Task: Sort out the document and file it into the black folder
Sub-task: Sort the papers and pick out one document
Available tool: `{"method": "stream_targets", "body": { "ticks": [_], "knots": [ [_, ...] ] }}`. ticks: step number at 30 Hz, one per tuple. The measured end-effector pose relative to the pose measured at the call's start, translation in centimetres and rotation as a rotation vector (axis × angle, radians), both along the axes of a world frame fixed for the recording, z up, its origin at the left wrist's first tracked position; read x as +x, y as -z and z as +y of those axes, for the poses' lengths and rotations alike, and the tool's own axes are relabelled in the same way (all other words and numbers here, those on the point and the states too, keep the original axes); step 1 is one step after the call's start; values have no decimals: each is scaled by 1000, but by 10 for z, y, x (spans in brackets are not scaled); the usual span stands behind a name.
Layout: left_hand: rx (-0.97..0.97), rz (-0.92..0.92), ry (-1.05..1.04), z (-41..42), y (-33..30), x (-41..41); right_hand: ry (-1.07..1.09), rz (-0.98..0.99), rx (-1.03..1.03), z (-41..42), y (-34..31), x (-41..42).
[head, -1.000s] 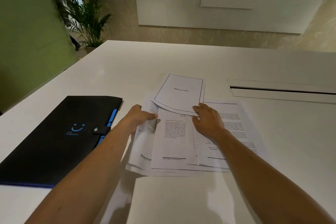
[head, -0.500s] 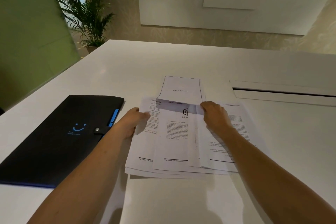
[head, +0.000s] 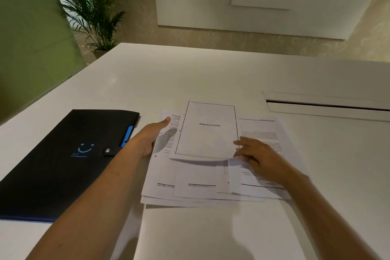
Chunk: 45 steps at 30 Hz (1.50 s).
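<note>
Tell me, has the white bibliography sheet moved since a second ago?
Yes. The white bibliography sheet has slid nearer, away from the table slot, over the printed pages.

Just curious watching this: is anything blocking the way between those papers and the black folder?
Only the left hand lies between the papers and the black folder. The folder's snap strap looks fastened, so it needs opening first.

Papers mid-table, folder to my left.

Folder [head: 63, 160] lies flat on table [head: 190, 74], just left of the spread sheets [head: 200, 186]. Bibliography pg [head: 207, 131] sits on top of the pile, twd the far side. My left hand [head: 149, 137] is at the pile's left edge, btwn folder & that pg; right hand [head: 256, 158] rests on sheets right of it. Slot [head: 327, 105] in table far right; plant [head: 95, 12] behind far left corner.
</note>
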<state>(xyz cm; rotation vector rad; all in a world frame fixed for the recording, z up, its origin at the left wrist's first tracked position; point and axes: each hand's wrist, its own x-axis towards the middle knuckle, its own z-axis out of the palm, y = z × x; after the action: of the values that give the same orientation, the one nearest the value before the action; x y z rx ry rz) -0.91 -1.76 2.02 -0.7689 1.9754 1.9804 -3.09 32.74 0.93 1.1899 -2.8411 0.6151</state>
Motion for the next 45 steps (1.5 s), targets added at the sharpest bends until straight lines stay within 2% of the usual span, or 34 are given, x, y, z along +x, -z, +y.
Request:
{"method": "stream_targets", "body": {
  "ticks": [4, 6, 9, 11, 14, 16, 27, 34, 41, 45],
  "knots": [
    [-104, 23, -19, 4, 1, 2, -21, -307, 0, 10, -9, 11],
    [-141, 50, -28, 10, -1, 3, 64, -373, -54, 13, -16, 11],
    [-160, 91, -25, 16, -1, 2, 419, -156, -144, 26, -9, -3],
    [-140, 116, -36, 17, -1, 3, 682, -3, 5, 38, 3, -12],
    [-143, 112, -3, 15, -3, 3, 828, -59, 159, 43, 21, -15],
    [-163, 105, 30, 15, -4, 3, 836, -75, 156, 34, 28, -14],
    [-194, 103, 55, 29, -4, 0, 785, -312, -200, -19, 6, -12],
    [-237, 180, 114, 44, -9, 8, 748, -384, -413, -40, 5, -6],
    [-210, 200, 158, 39, -2, 6, 683, -431, -543, -63, 8, 1],
    [-208, 257, 154, 40, -1, 8, 738, -461, -586, -63, 10, 1]
  ]
}}
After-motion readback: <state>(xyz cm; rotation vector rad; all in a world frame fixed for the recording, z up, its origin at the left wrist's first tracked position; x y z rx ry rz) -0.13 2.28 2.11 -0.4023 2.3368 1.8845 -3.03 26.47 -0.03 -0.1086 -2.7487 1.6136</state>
